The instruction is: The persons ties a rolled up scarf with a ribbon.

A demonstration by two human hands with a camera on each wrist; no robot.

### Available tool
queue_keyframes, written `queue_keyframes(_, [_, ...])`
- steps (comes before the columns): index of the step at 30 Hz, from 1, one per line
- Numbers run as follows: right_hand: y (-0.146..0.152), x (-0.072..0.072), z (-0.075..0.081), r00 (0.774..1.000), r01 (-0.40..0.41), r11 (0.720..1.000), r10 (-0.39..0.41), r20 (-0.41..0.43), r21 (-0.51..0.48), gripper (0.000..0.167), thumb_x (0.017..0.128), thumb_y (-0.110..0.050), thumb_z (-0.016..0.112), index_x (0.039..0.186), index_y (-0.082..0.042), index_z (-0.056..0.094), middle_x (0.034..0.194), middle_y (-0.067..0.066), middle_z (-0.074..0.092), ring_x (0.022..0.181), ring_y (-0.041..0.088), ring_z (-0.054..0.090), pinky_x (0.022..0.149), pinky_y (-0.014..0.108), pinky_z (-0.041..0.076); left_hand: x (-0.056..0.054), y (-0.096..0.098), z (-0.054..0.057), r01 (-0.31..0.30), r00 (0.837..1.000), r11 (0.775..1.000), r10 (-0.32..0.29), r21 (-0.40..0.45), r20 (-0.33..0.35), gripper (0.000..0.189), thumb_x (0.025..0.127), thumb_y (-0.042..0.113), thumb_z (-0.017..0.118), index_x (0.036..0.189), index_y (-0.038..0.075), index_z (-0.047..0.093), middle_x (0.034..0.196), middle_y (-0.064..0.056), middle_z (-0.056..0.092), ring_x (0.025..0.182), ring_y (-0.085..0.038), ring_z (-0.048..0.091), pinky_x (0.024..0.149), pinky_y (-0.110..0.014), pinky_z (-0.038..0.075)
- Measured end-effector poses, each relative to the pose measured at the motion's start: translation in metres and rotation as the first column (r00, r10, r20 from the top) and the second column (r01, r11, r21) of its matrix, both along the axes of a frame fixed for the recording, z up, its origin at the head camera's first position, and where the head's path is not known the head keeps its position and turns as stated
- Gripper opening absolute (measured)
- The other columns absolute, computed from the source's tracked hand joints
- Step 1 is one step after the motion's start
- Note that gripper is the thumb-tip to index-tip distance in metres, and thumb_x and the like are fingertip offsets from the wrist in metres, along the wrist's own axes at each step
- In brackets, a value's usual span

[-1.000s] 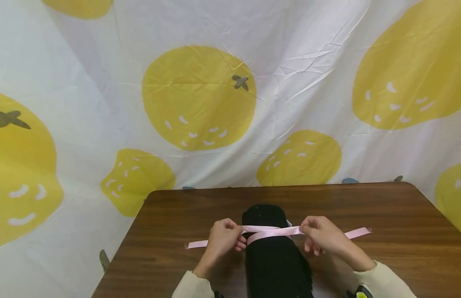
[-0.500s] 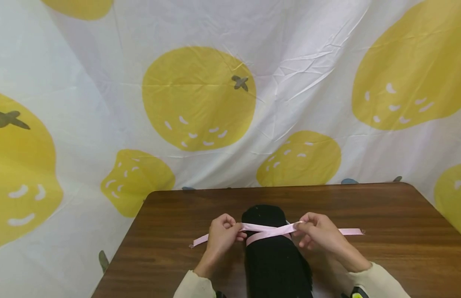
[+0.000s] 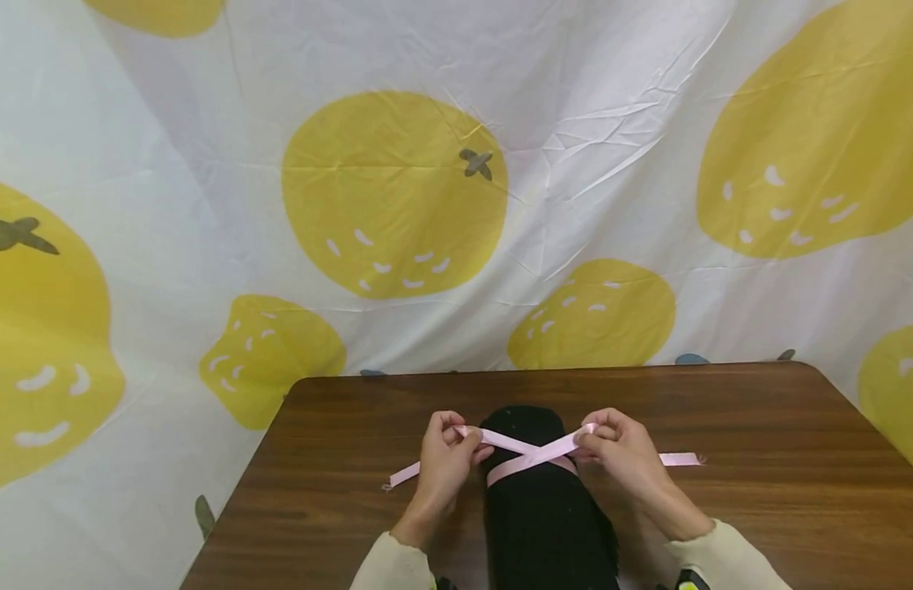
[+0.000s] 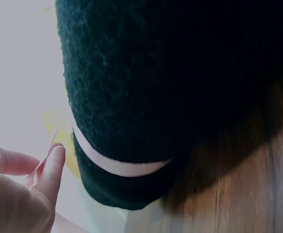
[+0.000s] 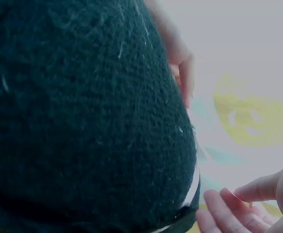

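A pink ribbon (image 3: 548, 452) loops round a long black fuzzy bundle (image 3: 545, 524) near its far end, and its two strands cross on top. My left hand (image 3: 447, 459) pinches the left strand between thumb and fingers; in the left wrist view the same thumb and finger (image 4: 54, 165) meet on the thin ribbon. On the other side, my right hand (image 3: 622, 455) pinches the right strand, raised a little above the bundle. Loose ribbon ends stick out beyond both hands. From the right wrist view, the bundle's knitted-looking surface hides most of the ribbon.
The bundle lies lengthwise on a brown wood-grain table (image 3: 759, 426), whose far edge meets a white curtain (image 3: 611, 205) printed with yellow fruit. Light sleeves (image 3: 729, 557) cover both forearms.
Both hands have risen slightly, the right also shifting left. The strands now stand up in a steeper cross above the bundle. The loose ends have drawn inward.
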State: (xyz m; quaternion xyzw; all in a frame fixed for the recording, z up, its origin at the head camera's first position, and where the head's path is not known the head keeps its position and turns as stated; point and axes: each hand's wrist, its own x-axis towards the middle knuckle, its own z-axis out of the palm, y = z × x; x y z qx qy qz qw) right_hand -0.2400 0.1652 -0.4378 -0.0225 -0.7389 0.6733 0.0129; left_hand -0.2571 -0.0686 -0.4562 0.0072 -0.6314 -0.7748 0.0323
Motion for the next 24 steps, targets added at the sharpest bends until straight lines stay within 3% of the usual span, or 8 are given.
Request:
queue_keyframes(7, [-0.006, 0.000, 0.001, 0.999, 0.051, 0.996, -0.051, 0.004, -0.067, 0.025, 0.094, 0.004, 0.059, 0.117, 0.008, 0.050, 0.098, 0.012, 0.074, 0.077, 0.010, 0.069, 0.075, 0.026, 0.058, 0.001, 0.005, 0.002, 0.042, 0.999, 0.994, -0.045, 0.106, 0.023, 0.025, 0.096, -0.006, 0.054, 0.111, 0.004, 0.037, 0.093, -0.012, 0.057, 0.077, -0.018, 0.065, 0.078, -0.039, 0.059])
queue_keyframes(17, [-0.014, 0.001, 0.004, 0.996, 0.078, 0.967, -0.085, -0.018, -0.241, 0.032, 0.097, 0.004, 0.055, 0.122, 0.000, 0.036, 0.102, 0.007, 0.075, 0.083, 0.004, 0.069, 0.080, 0.025, 0.057, -0.002, 0.008, 0.003, 0.077, 0.996, 0.986, -0.081, 0.145, 0.027, 0.030, 0.096, -0.003, 0.058, 0.116, 0.004, 0.037, 0.101, -0.016, 0.062, 0.082, -0.020, 0.069, 0.080, -0.039, 0.058])
queue_keyframes(24, [-0.020, 0.001, 0.005, 0.991, 0.128, 0.970, -0.131, -0.003, -0.205, 0.032, 0.096, -0.003, 0.061, 0.116, -0.003, 0.036, 0.102, 0.002, 0.076, 0.083, 0.002, 0.067, 0.074, 0.019, 0.054, -0.004, 0.011, 0.003, 0.057, 0.998, 0.987, -0.062, 0.150, 0.033, 0.040, 0.090, 0.002, 0.070, 0.116, 0.002, 0.041, 0.101, -0.018, 0.071, 0.081, -0.019, 0.071, 0.074, -0.032, 0.059])
